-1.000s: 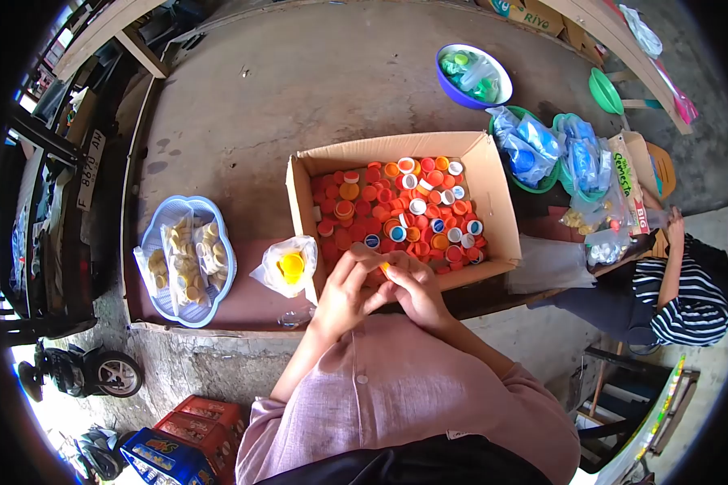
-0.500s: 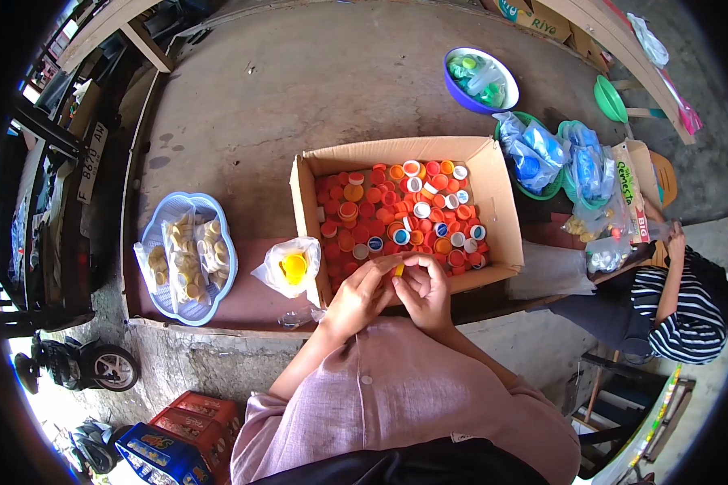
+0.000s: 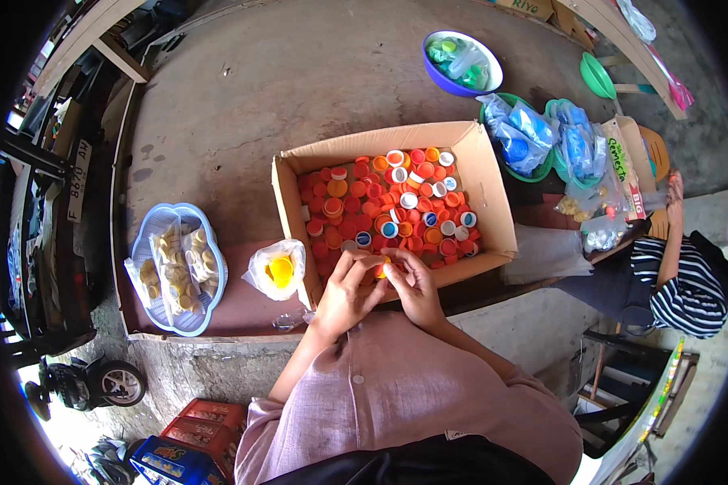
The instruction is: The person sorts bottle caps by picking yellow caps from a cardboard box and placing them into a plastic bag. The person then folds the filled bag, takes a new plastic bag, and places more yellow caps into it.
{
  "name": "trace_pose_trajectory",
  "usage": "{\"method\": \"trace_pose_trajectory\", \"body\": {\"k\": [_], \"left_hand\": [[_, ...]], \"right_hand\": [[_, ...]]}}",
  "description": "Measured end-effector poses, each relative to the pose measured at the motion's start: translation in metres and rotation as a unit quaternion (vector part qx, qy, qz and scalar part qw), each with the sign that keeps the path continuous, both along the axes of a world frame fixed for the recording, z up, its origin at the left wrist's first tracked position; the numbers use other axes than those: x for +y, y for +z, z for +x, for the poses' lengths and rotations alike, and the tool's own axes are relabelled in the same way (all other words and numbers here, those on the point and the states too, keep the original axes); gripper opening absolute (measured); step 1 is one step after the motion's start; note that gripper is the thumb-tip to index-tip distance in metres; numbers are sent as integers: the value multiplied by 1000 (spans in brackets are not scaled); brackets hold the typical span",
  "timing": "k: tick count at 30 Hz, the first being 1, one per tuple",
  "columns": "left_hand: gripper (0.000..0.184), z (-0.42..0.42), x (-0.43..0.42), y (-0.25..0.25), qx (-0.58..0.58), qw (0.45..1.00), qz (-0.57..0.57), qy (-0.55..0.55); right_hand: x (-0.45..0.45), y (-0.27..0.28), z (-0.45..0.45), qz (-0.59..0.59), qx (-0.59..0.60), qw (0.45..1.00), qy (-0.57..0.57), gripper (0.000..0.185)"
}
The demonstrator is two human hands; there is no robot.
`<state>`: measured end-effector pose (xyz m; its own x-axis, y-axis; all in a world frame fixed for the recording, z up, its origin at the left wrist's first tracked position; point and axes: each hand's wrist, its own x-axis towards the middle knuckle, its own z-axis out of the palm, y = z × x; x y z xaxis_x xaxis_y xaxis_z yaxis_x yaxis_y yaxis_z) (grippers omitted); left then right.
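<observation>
Over the near edge of a cardboard box [image 3: 287, 212], my left hand [image 3: 349, 293] and my right hand [image 3: 415, 293] meet at a small orange-yellow cap [image 3: 383, 267]. Fingers of both hands are closed on it and partly hide it. Many red, orange, white and blue caps [image 3: 364, 190] lie inside the box. Left of my left hand, an open clear bag [image 3: 255, 271] holds yellow caps [image 3: 280, 269].
A blue basket [image 3: 217, 295] with bagged beige caps is at left. At right are a purple bowl [image 3: 437, 77], green baskets [image 3: 552, 164] of blue bags and a plastic sheet [image 3: 542, 252]. A person in striped sleeves [image 3: 687, 295] sits at far right.
The camera view has shifted slightly. My hands stay together while their fingers shift around the small cap, which now shows more orange between the fingertips.
</observation>
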<state>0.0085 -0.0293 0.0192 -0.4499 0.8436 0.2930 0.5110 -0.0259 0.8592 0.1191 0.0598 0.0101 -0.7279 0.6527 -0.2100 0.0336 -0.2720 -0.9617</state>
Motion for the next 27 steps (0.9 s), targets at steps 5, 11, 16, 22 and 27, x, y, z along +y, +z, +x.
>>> {"method": "trace_pose_trajectory", "body": {"k": [5, 11, 16, 22, 27], "left_hand": [[36, -9, 0, -2, -3, 999, 16, -36], [33, -7, 2, -11, -32, 998, 16, -50], [32, -6, 0, -8, -61, 996, -2, -65], [39, -7, 3, -8, -42, 998, -8, -51], [39, -4, 2, -10, -111, 993, 6, -41]], "right_hand": [[1, 2, 1, 25, 21, 999, 19, 25], [9, 6, 5, 37, -15, 996, 78, 27], [14, 14, 5, 243, -60, 964, 87, 32], [14, 11, 8, 209, -26, 977, 37, 31], [34, 26, 7, 280, -20, 957, 76, 29]]}}
